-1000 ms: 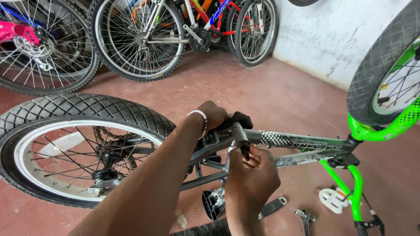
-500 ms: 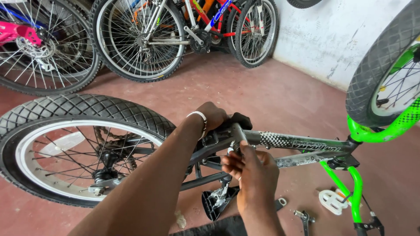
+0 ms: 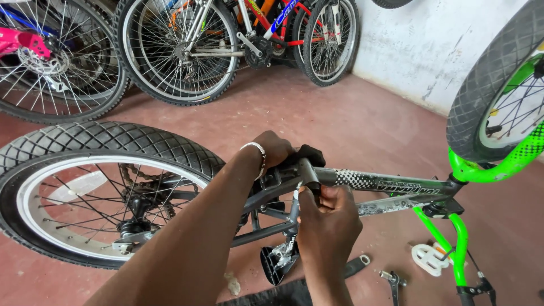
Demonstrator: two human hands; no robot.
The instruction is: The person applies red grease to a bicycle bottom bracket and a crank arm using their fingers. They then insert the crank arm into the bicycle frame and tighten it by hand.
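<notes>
A small bike stands upside down, with a grey frame (image 3: 385, 184), a green fork (image 3: 510, 164) and knobby tyres. My left hand (image 3: 277, 150), a silver bracelet on its wrist, is closed over the frame's seat end beside a black part (image 3: 310, 153). Just below it, the fingers of my right hand (image 3: 328, 218) pinch the metal seat clamp (image 3: 309, 187) on the grey tube. Whether a tool sits in those fingers is hidden. The rear wheel (image 3: 102, 141) is left of my arms and the front wheel (image 3: 487, 96) is at the right edge.
On the red floor under the frame lie a white pedal (image 3: 425, 258), a small wrench (image 3: 394, 280) and a black flat bar (image 3: 357, 265). A black pedal (image 3: 272, 263) hangs from the crank. Several bikes (image 3: 187, 51) lean at the back by a white wall (image 3: 442, 45).
My right hand has risen a little and shifted right, closing in on the seat clamp. The left hand and the bike have stayed put.
</notes>
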